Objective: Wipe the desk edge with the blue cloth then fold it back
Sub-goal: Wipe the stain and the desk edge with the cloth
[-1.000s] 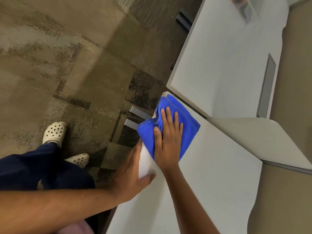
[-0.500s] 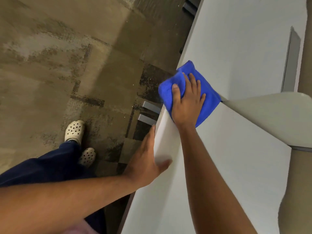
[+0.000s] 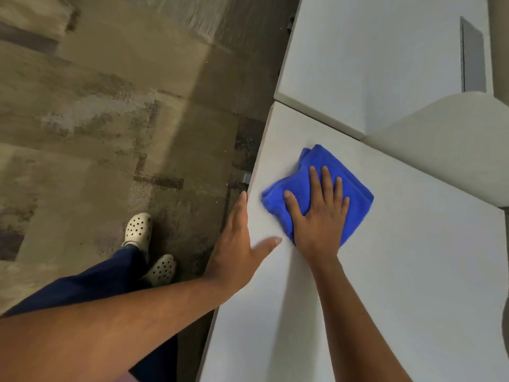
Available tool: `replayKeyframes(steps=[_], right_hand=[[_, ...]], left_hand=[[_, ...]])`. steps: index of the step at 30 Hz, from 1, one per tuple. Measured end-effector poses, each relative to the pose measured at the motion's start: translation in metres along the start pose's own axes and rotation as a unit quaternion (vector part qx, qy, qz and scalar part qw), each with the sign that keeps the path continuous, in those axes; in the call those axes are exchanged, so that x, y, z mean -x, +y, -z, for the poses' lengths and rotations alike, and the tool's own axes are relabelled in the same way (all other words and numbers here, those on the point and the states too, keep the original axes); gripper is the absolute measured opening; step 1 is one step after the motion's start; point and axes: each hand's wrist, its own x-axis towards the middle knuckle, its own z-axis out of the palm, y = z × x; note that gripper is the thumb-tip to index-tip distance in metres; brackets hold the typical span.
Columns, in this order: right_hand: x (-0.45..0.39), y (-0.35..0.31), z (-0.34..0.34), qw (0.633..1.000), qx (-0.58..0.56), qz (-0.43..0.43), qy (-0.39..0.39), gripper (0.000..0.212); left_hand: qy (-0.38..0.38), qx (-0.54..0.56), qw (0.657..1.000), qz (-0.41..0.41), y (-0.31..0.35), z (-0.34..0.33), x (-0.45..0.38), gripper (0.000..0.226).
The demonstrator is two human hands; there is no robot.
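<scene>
Bracing the desk edge [image 3: 254,172] with an open, spread left hand [image 3: 237,245] apparently for balance, the person presses the flat, fingers-splayed right hand [image 3: 319,213] onto the bunched blue cloth [image 3: 355,186] just inside that edge, likely to keep wiping pressure.

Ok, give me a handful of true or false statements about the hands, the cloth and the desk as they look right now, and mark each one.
1. The right hand lies flat on the blue cloth. True.
2. The cloth hangs over the desk edge. False: it lies wholly on the desk top, a little in from the edge.
3. The left hand rests at the desk edge, thumb on the top. True.
4. The left hand holds a corner of the cloth. False: it is apart from the cloth.
5. The cloth is spread out in one layer. False: it is folded in layers.
</scene>
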Motion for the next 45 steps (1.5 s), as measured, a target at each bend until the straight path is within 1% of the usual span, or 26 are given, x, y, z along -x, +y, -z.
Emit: replayKeyframes(steps=[3,6,9,12,15,19,22,24,27,30,32,34,37,39,42,45], right_hand=[[-0.048,-0.015,-0.002,0.999,0.023,-0.044,0.003,0.088],[-0.096,-0.036,-0.006,0.999,0.032,-0.034,0.011,0.087],[-0.117,-0.067,-0.013,0.999,0.035,0.008,0.013,0.082],[-0.116,-0.092,-0.018,0.996,0.051,0.071,0.007,0.074],[-0.104,-0.094,-0.023,0.987,0.064,0.147,0.008,0.063],[-0.125,-0.081,-0.015,0.981,0.034,0.192,-0.001,0.057],[-0.141,-0.081,-0.011,0.982,0.017,0.186,-0.006,0.057],[-0.134,-0.081,-0.014,0.982,0.014,0.188,-0.01,0.056],[-0.1,-0.069,-0.017,0.977,-0.013,0.212,-0.022,0.055],[-0.045,-0.045,-0.019,0.973,-0.032,0.225,-0.034,0.056],[-0.011,-0.027,-0.018,0.977,-0.024,0.209,-0.029,0.058],[0.001,-0.014,-0.015,0.985,-0.006,0.173,-0.024,0.066],[-0.029,-0.022,-0.009,0.991,0.038,0.121,-0.038,0.085],[-0.061,-0.041,-0.009,0.992,0.05,0.103,-0.048,0.088],[-0.108,-0.066,-0.007,0.991,0.042,0.122,-0.046,0.075],[-0.126,-0.081,-0.011,0.982,0.054,0.179,-0.033,0.06]], left_hand=[[0.007,-0.003,1.0,0.007,-0.001,-0.001,-0.001,0.126],[0.016,-0.009,1.0,0.009,-0.003,-0.003,-0.004,0.135],[0.02,-0.011,1.0,0.016,-0.003,-0.005,-0.004,0.138],[0.019,-0.023,0.999,0.023,-0.002,-0.006,-0.006,0.141],[0.023,-0.032,0.999,0.024,-0.006,-0.008,-0.007,0.138],[0.023,-0.023,0.999,0.018,-0.004,-0.004,-0.01,0.139],[0.019,-0.023,0.999,0.02,-0.002,-0.003,-0.011,0.141],[0.027,-0.032,0.999,0.025,-0.001,-0.003,-0.008,0.141],[0.032,-0.044,0.998,0.018,-0.001,-0.002,-0.007,0.139],[0.041,-0.036,0.998,-0.018,0.0,-0.003,-0.007,0.129],[0.05,-0.02,0.998,-0.027,0.0,-0.005,-0.006,0.123],[0.058,-0.006,0.998,-0.02,0.002,-0.005,-0.005,0.121],[0.048,-0.012,0.999,-0.019,0.003,-0.003,-0.005,0.127],[0.044,-0.021,0.999,-0.011,0.002,-0.002,-0.004,0.132],[0.024,-0.034,0.999,0.033,0.007,-0.001,-0.002,0.137],[0.001,-0.025,0.999,0.045,0.01,0.001,-0.003,0.136]])
